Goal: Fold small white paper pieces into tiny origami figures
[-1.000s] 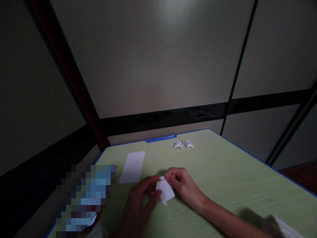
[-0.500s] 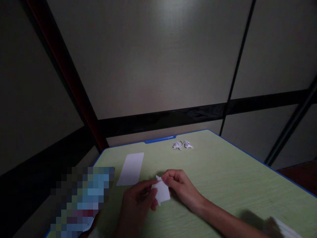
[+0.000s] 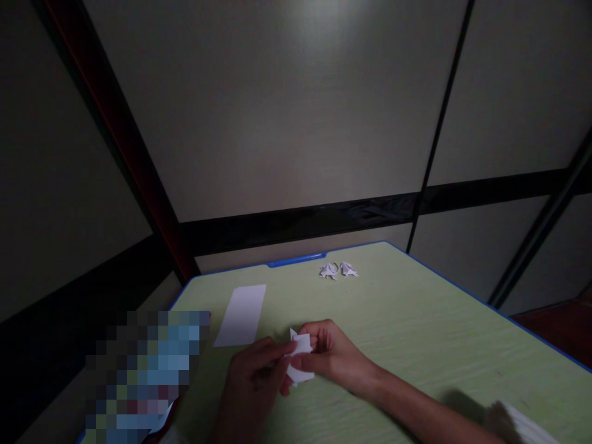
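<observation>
A small folded piece of white paper (image 3: 303,372) is held between both hands above the near part of the table. My left hand (image 3: 256,379) pinches its left side, thumb and index finger closed on it. From the right, my right hand (image 3: 335,357) grips it, with the thumb lying across the front of the fold and the other fingers curled behind. A pointed flap sticks up at the top of the paper. Its back side is hidden by the fingers.
On the green table (image 3: 407,308) lies a flat white paper sheet (image 3: 241,314) at the left. Two folded paper figures (image 3: 328,270) stand near the far edge, by a blue handle (image 3: 296,260). A blurred-out object (image 3: 157,370) rests at the near left. Cabinet panels (image 3: 296,123) rise behind.
My right thumb has moved down and left across the front of the paper, and an upper part of it now shows folded differently. The view has shifted slightly.
</observation>
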Demonstrator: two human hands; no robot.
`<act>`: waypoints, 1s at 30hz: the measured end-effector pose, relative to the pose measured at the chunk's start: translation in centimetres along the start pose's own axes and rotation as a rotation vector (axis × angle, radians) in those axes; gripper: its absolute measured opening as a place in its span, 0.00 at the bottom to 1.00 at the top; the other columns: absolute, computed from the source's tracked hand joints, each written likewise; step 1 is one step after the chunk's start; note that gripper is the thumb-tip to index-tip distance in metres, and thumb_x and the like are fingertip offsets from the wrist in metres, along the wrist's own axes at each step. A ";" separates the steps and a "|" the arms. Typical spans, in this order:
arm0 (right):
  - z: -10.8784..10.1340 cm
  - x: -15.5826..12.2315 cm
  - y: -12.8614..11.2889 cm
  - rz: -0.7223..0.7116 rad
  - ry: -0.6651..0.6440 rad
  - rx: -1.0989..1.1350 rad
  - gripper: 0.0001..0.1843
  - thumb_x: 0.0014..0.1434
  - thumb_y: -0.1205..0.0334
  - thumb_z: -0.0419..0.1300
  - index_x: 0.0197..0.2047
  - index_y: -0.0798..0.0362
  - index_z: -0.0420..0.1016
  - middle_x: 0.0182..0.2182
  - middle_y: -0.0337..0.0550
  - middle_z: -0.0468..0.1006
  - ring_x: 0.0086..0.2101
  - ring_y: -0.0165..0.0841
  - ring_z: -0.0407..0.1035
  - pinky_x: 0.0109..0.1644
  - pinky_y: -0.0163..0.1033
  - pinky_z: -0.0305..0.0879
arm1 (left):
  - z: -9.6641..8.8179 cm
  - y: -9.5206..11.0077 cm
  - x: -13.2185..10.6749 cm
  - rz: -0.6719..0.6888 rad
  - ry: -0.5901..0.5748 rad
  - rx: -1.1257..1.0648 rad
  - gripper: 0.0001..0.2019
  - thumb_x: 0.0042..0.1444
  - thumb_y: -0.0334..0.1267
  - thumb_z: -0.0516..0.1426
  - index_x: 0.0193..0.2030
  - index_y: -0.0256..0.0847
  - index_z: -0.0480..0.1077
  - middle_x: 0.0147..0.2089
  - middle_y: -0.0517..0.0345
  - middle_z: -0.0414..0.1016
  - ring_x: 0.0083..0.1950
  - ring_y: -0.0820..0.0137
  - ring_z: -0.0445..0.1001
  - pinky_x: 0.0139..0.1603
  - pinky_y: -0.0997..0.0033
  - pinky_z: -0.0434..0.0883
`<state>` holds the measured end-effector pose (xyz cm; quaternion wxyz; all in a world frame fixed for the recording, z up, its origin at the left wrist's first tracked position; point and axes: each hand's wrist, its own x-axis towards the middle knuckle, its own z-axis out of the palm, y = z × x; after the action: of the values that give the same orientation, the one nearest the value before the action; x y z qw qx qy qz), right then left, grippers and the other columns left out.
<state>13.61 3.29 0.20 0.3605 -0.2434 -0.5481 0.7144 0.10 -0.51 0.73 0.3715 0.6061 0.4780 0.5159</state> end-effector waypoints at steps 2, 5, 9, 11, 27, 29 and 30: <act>-0.1 0.0 0.1 -0.010 -0.009 -0.006 0.12 0.37 0.61 0.62 0.21 0.61 0.65 0.16 0.37 0.67 0.18 0.22 0.60 0.24 0.29 0.52 | -0.1 -0.1 0.0 0.042 -0.009 0.024 0.08 0.41 0.31 0.55 0.29 0.39 0.74 0.16 0.65 0.62 0.16 0.78 0.65 0.16 0.81 0.64; -0.2 0.1 0.1 -0.017 -0.006 -0.033 0.13 0.40 0.59 0.60 0.20 0.62 0.66 0.15 0.37 0.66 0.17 0.21 0.58 0.22 0.29 0.51 | -0.1 -0.2 0.2 0.051 -0.026 0.044 0.07 0.42 0.31 0.54 0.28 0.39 0.74 0.16 0.65 0.61 0.15 0.79 0.64 0.15 0.82 0.62; -0.3 0.0 0.2 -0.023 0.027 -0.031 0.15 0.39 0.56 0.60 0.17 0.62 0.66 0.13 0.37 0.65 0.15 0.21 0.56 0.20 0.29 0.50 | -0.1 -0.2 0.2 0.021 -0.021 -0.009 0.06 0.42 0.31 0.55 0.26 0.39 0.73 0.16 0.66 0.61 0.14 0.81 0.63 0.14 0.83 0.61; -0.3 0.1 0.2 -0.032 0.033 -0.008 0.16 0.39 0.55 0.60 0.17 0.62 0.67 0.13 0.38 0.65 0.15 0.22 0.56 0.20 0.29 0.50 | -0.2 0.0 0.1 -0.004 -0.003 -0.052 0.06 0.42 0.30 0.55 0.26 0.39 0.73 0.16 0.66 0.62 0.14 0.81 0.63 0.14 0.83 0.61; -0.8 0.1 0.4 -0.041 -0.027 0.039 0.18 0.43 0.51 0.57 0.20 0.61 0.65 0.16 0.39 0.66 0.18 0.23 0.58 0.24 0.31 0.50 | -0.6 0.9 0.2 -0.084 -0.046 -0.232 0.04 0.39 0.27 0.55 0.20 0.36 0.70 0.16 0.66 0.67 0.16 0.78 0.66 0.17 0.81 0.63; -0.9 0.0 0.2 -0.056 0.035 0.045 0.16 0.41 0.55 0.60 0.20 0.61 0.65 0.15 0.37 0.66 0.18 0.22 0.57 0.23 0.30 0.48 | -0.6 1.0 0.1 -0.095 -0.047 -0.221 0.04 0.39 0.27 0.55 0.20 0.36 0.69 0.16 0.66 0.67 0.17 0.78 0.66 0.18 0.81 0.63; -0.9 0.0 0.1 -0.064 0.062 0.046 0.14 0.40 0.56 0.60 0.20 0.61 0.65 0.15 0.36 0.66 0.18 0.22 0.57 0.22 0.29 0.48 | -0.6 1.0 0.1 -0.100 -0.049 -0.218 0.04 0.39 0.27 0.55 0.20 0.36 0.69 0.15 0.66 0.67 0.17 0.78 0.66 0.19 0.80 0.63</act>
<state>14.24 3.86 -0.10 0.4056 -0.2391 -0.5276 0.7071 -0.33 -0.73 1.85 0.4721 0.5499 0.4394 0.5307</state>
